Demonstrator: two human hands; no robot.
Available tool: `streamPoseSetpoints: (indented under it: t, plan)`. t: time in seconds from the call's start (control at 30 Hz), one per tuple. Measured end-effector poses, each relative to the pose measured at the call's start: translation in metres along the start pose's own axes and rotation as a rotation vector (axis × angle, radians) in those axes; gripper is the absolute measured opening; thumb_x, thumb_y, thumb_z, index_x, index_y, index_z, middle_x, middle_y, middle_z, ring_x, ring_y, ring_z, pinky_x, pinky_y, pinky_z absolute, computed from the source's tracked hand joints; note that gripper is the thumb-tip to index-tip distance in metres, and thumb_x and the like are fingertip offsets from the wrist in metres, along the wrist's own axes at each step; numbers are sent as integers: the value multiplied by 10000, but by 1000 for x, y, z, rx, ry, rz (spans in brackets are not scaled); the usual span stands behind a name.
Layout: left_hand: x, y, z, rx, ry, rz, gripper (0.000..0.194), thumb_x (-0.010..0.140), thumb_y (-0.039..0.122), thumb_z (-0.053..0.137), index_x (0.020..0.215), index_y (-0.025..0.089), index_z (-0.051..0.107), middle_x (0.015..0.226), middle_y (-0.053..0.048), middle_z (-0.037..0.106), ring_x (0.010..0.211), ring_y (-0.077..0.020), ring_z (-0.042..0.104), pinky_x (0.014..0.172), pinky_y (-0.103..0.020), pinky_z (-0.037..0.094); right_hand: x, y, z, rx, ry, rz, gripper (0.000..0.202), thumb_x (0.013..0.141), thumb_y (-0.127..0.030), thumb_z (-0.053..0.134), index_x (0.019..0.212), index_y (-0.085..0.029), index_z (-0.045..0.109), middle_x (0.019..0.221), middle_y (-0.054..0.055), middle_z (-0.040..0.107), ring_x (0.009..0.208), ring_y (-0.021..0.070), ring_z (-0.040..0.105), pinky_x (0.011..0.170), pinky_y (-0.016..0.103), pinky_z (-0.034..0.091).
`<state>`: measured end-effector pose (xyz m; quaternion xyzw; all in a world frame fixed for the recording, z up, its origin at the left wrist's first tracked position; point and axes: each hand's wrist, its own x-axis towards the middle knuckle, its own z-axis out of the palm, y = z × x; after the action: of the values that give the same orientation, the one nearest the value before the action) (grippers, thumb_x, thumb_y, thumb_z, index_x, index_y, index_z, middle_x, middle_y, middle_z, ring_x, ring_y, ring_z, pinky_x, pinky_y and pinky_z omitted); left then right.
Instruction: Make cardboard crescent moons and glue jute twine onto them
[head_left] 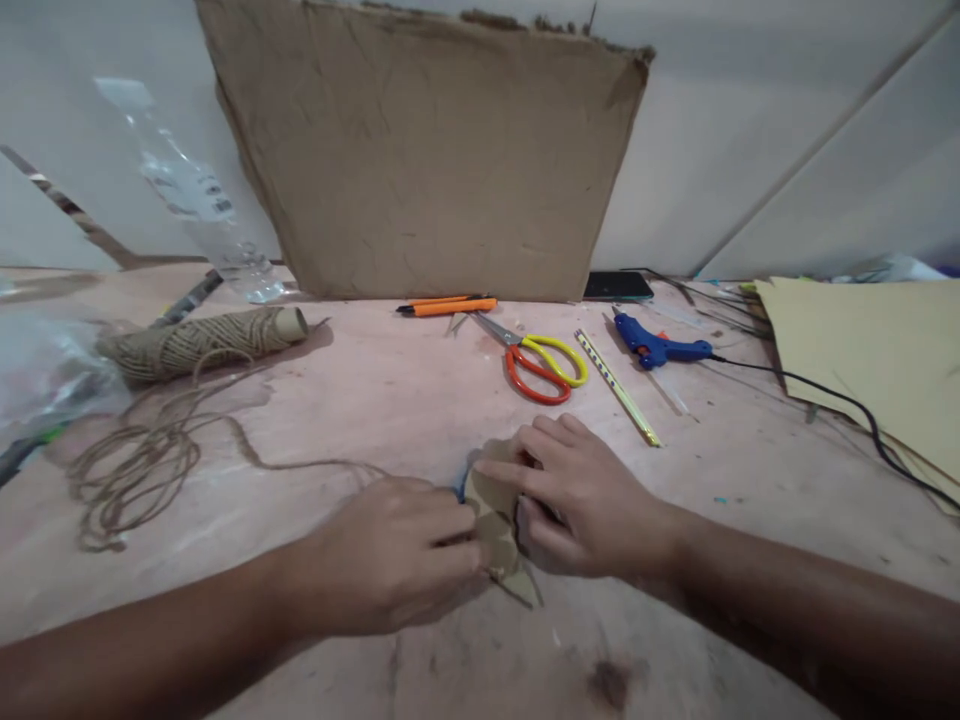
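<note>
A small piece of brown cardboard (499,530) lies on the pinkish table between my two hands. My left hand (394,555) is closed at its left edge, with the fingertips pressed on it. At its right side my right hand (581,490) is closed round the edge, the index finger stretched across its upper part. Something small and blue shows by the top left of the cardboard, mostly hidden. Twine (322,463) runs from a loose coil to behind my left hand; where it ends is hidden.
A twine roll (210,345) and a clear bottle (195,200) are at the left. Behind stands a large cardboard panel (442,160). Scissors (536,360), orange cutters (450,307), a pencil (619,390) and a blue glue gun (660,343) lie beyond my hands; cardboard sheets (870,360) are right.
</note>
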<state>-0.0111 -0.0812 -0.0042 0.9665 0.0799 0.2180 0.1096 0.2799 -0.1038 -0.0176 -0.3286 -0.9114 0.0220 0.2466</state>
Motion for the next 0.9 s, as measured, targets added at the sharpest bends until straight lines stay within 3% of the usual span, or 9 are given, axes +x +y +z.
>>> streamPoseSetpoints:
  t: [0.07,0.17,0.37,0.47,0.57,0.7,0.77,0.9]
  plan:
    - [1,-1,1,5,16,12,250,1276,191,481,1226,243,720,914,3,813,686,-188,687,599,-404,454,0,0,1,-32,2,34,417,1134,-153,608,1480,-250,821,1070,70,753,977,274,590,857,456,395]
    - [3,-2,2,8,28,34,256,1262,172,496,1216,222,743,870,-7,786,659,-201,665,571,-427,435,2,0,2,-80,2,106,364,1197,-196,635,1529,-191,784,1109,99,775,1001,295,571,871,480,367]
    - [2,-1,5,24,52,48,207,1224,123,539,1300,194,717,816,11,734,615,-198,608,548,-415,394,4,1,1,-42,-50,124,309,1224,-250,582,1429,-164,796,1239,128,811,1104,316,613,951,512,417]
    - [-2,0,7,31,56,14,240,1268,189,466,1356,182,690,830,-2,728,634,-214,606,577,-407,401,4,2,-1,-24,-64,128,354,1238,-245,529,1455,-157,794,1265,139,804,1132,328,614,987,530,423]
    - [-3,-1,5,-42,-12,-64,256,1294,303,394,1266,232,639,883,-20,739,682,-238,640,626,-392,443,4,3,-2,-22,-77,134,352,1237,-255,533,1440,-160,804,1277,148,798,1156,340,614,992,537,419]
    - [0,-1,5,-71,-60,-115,122,1214,249,459,1152,270,562,867,2,690,671,-230,615,637,-386,404,1,-2,-2,-41,-93,144,320,1214,-250,555,1400,-188,808,1313,146,812,1193,348,627,1015,542,421]
    - [1,-1,8,-46,-58,-137,88,1178,224,523,1218,259,594,910,-7,732,702,-230,648,662,-386,417,1,-4,-4,-65,-89,160,312,1195,-254,577,1405,-191,798,1338,141,824,1212,348,641,1035,546,429]
    - [-1,-3,14,9,-50,-180,384,1234,347,563,1589,209,615,1136,-75,840,853,-250,762,722,-381,494,-1,18,-21,-172,-47,267,271,1126,-225,598,1311,-195,793,1363,137,838,1281,360,682,1067,553,458]
